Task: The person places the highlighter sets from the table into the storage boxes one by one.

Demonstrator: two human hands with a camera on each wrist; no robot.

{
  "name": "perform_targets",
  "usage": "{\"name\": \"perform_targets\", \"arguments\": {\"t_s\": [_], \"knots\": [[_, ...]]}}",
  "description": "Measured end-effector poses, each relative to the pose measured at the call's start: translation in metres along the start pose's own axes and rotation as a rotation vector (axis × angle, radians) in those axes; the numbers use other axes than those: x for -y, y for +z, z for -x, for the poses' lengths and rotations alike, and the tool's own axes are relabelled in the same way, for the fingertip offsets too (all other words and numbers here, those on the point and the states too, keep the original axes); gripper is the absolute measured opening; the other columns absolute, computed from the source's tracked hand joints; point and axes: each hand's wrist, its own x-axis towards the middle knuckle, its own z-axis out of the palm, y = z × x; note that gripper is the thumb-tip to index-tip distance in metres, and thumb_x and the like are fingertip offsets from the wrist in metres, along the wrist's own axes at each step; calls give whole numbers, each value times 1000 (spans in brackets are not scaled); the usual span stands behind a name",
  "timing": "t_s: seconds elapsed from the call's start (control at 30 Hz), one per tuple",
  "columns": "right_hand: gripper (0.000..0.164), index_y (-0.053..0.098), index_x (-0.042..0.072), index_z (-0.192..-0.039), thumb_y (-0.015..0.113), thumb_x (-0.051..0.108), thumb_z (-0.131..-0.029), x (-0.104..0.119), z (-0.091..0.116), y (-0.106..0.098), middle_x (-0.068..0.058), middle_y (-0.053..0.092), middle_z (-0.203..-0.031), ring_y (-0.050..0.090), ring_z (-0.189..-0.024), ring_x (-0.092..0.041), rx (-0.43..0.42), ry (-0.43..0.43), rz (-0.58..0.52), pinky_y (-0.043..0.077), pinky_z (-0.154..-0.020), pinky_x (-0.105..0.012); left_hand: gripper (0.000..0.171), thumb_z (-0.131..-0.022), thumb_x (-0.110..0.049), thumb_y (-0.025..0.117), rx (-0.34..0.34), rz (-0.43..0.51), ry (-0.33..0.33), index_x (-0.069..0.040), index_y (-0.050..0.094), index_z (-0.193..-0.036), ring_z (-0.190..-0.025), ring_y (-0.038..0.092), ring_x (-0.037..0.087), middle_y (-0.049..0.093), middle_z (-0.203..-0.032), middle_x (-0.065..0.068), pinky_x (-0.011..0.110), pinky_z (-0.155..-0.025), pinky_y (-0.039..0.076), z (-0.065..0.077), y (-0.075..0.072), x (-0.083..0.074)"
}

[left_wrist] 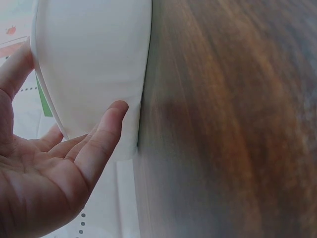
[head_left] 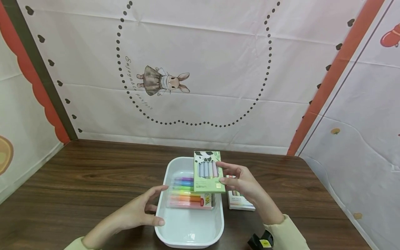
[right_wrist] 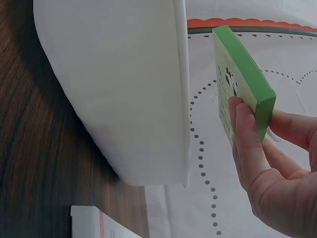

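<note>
A green marker box (head_left: pixel 206 185) with a panda picture and a window onto pastel sticks is pinched at its right edge by my right hand (head_left: pixel 242 180). The box is held above the white tray (head_left: pixel 190 239), over its far right part. Inside the tray lies a clear pack of rainbow-coloured pens (head_left: pixel 187 198), partly covered by the box. My left hand (head_left: pixel 137 210) rests at the tray's left side, thumb and index finger at the rim. In the left wrist view its other fingers (left_wrist: pixel 101 144) spread along the tray's outer wall (left_wrist: pixel 94 54).
A second white box (head_left: pixel 240 203) with coloured sticks on its front lies right of the tray, partly behind my right hand. A black object with a yellow label (head_left: pixel 265 243) is beside the right sleeve. The brown wooden table (head_left: pixel 103 173) meets a printed cloth (head_left: pixel 225 86) behind.
</note>
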Motion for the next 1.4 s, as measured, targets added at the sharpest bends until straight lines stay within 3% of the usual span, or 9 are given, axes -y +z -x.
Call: {"name": "perform_targets", "arguments": {"t_s": [0.57,0.77,0.93,1.4], "knots": [[52,46,0,-131,62,1,-82,-3,-6,13,-14,55,-101,59,-83,-17,-1,6,-5,52,-71,-40,86,-75,-15,75,7,5,9,-4,21,-141,-101,57,34,13,-140,39,33,-72,50,-1,-1,1],[53,43,-4,-132,61,1,-83,-4,-8,18,-18,54,-103,60,-82,-16,36,-5,-32,53,-69,-35,86,-74,-14,75,5,-5,18,-3,21,-141,-100,57,34,14,-140,39,31,-72,50,-1,0,2],[53,42,-5,-132,62,2,-83,-5,-10,22,-22,55,-107,62,-83,-16,58,2,-42,52,-72,-38,86,-74,-14,75,1,-8,18,-4,22,-140,-101,57,34,16,-140,39,31,-72,50,-1,0,2],[49,44,-2,-131,60,5,-85,-9,-14,29,-15,55,-101,60,-83,-15,58,25,23,52,-72,-37,86,-73,-15,76,-8,-16,8,-6,23,-141,-101,57,33,17,-140,39,31,-73,49,-1,0,3]]}}
